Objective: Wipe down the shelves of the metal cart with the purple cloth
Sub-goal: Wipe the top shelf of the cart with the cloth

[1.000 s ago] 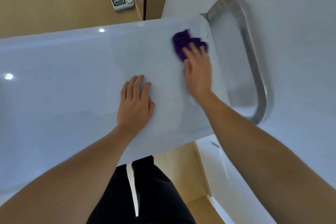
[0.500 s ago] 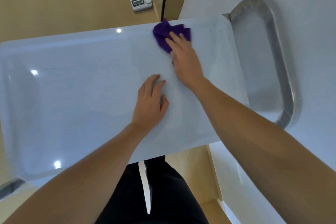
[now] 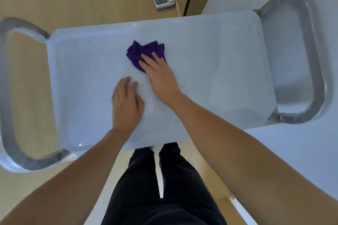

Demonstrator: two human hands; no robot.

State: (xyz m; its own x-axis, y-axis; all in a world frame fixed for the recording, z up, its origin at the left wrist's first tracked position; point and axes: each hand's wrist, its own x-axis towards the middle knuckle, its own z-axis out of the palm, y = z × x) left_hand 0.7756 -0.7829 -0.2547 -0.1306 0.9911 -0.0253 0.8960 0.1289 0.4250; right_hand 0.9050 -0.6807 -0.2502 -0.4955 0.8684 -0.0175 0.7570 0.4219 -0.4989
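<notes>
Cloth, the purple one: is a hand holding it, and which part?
Nothing is gripped. The right hand presses flat fingers on the cloth, on its near side, pinning it to the shelf. The left hand lies flat on the shelf, holding nothing.

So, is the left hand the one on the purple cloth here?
No, the right hand presses the purple cloth onto the shelf, while the left hand rests flat on bare metal beside it.

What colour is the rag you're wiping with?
The crumpled cloth is deep purple; head view shows it.
</notes>
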